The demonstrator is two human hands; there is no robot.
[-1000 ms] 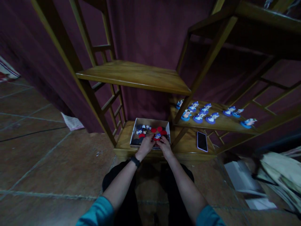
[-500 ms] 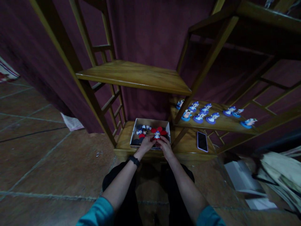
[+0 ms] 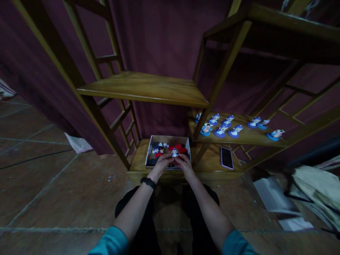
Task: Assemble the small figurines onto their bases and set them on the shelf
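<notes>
A small blue-and-white figurine (image 3: 174, 152) is held upright between both my hands, over the front part of an open cardboard box (image 3: 189, 145). My left hand (image 3: 163, 162) grips it from the left, and my right hand (image 3: 184, 163) from the right, with fingertips closed near its base. Inside the box lie a dark figurine (image 3: 162, 150), more blue-and-white figurines (image 3: 155, 151) and several red round pieces (image 3: 179, 146). My hands hide the front of the box and the lower part of the held figurine.
Several figurines on purple or blue bases (image 3: 220, 131) stand on the right shelf (image 3: 241, 140). Below, a phone (image 3: 226, 158) lies on the bottom board. An upper wooden shelf (image 3: 143, 86) overhangs the box. White boxes (image 3: 276, 198) and a pale bag (image 3: 316, 187) are on the floor at right.
The view has shifted slightly. Both hands still hold the figurine over the box; its red underside no longer shows clearly beneath it.
</notes>
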